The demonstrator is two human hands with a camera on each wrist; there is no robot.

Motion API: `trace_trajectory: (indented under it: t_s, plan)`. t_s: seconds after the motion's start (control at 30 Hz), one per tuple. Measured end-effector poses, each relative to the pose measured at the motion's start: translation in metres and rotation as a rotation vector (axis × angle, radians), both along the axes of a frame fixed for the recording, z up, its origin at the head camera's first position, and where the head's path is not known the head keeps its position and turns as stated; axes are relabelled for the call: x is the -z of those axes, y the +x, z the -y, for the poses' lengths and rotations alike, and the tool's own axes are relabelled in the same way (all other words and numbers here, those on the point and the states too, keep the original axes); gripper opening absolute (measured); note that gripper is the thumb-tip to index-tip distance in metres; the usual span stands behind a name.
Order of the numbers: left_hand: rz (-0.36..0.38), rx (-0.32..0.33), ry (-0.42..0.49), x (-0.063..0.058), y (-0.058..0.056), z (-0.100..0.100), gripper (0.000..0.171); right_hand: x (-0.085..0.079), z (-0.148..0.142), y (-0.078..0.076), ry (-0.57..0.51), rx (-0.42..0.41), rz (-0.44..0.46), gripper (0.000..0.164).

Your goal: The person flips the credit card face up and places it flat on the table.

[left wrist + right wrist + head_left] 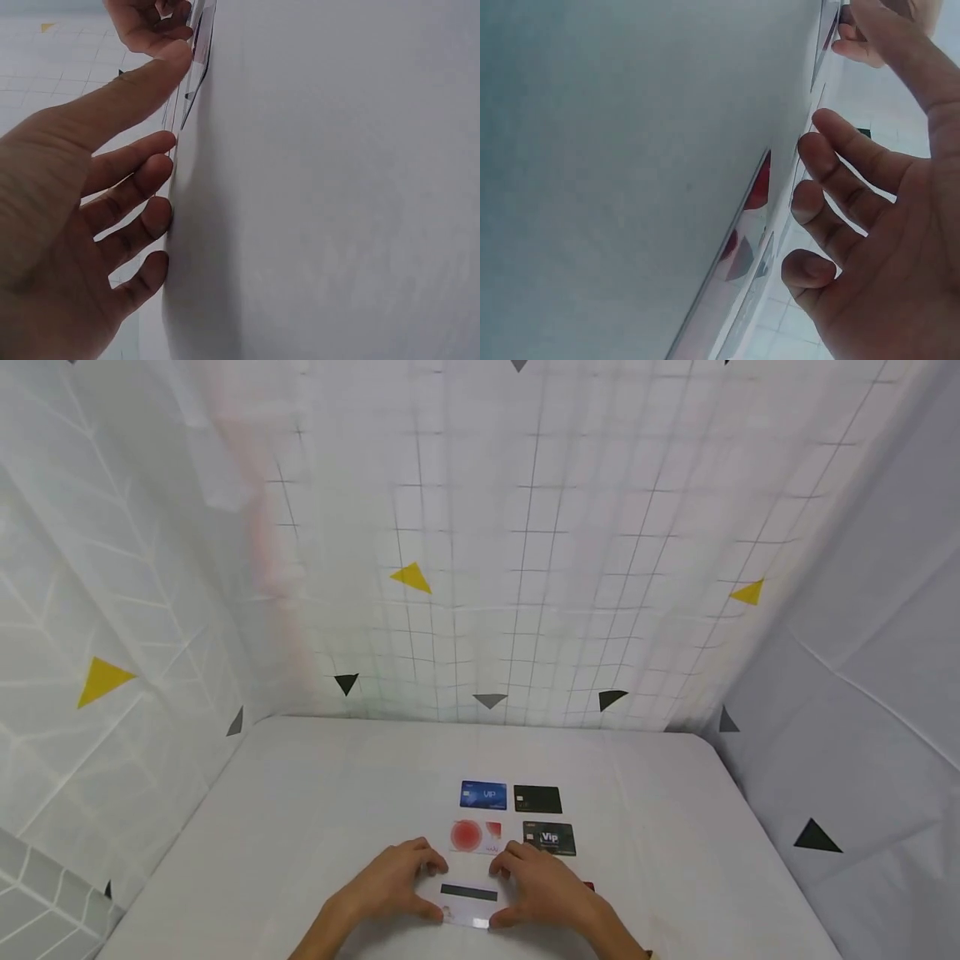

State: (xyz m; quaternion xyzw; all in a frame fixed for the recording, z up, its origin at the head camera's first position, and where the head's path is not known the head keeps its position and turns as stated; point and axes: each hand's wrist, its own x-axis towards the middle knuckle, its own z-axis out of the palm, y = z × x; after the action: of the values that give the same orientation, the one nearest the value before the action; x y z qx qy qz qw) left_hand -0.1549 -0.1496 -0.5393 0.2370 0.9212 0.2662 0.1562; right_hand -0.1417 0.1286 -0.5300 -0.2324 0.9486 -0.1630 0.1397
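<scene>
A pale card with a dark stripe is between both hands, low in the head view, its stripe side up. My left hand holds its left side, thumb at the near corner and index finger by the far one. My right hand holds the right side in the same way. In the left wrist view, the card looks slightly tilted, one edge off the table. The remaining fingers of each hand spread loosely near the tabletop. A card with red patches lies by my right hand, mostly hidden in the head view.
Beyond the hands lie a blue VIP card, a black card, a white card with a red circle and a dark Vip card. They sit in rows on the white table. Pale sheeting surrounds it.
</scene>
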Motion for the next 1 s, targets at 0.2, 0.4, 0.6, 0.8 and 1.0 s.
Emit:
trace_trajectory:
  t_s: [0.2, 0.4, 0.6, 0.8, 1.0]
  plan:
    - [-0.068, 0.033, -0.053, -0.003, 0.002, -0.003, 0.055, 0.001, 0.004, 0.002, 0.058, -0.043, -0.030, 0.065]
    - [-0.097, 0.056, -0.090, -0.001, 0.004, -0.006, 0.053, 0.001, 0.010, 0.003, 0.071, -0.068, -0.019, 0.060]
    - [-0.077, 0.055, -0.086, -0.003, 0.004, -0.007, 0.050, 0.000, 0.011, 0.006, 0.063, -0.073, -0.001, 0.052]
    - [-0.082, 0.069, -0.077, -0.003, 0.005, -0.007, 0.047, -0.003, 0.011, 0.007, 0.064, -0.067, 0.022, 0.048]
    - [-0.073, 0.072, -0.084, -0.002, 0.005, -0.008, 0.047, -0.002, 0.009, 0.008, 0.030, -0.074, 0.034, 0.048]
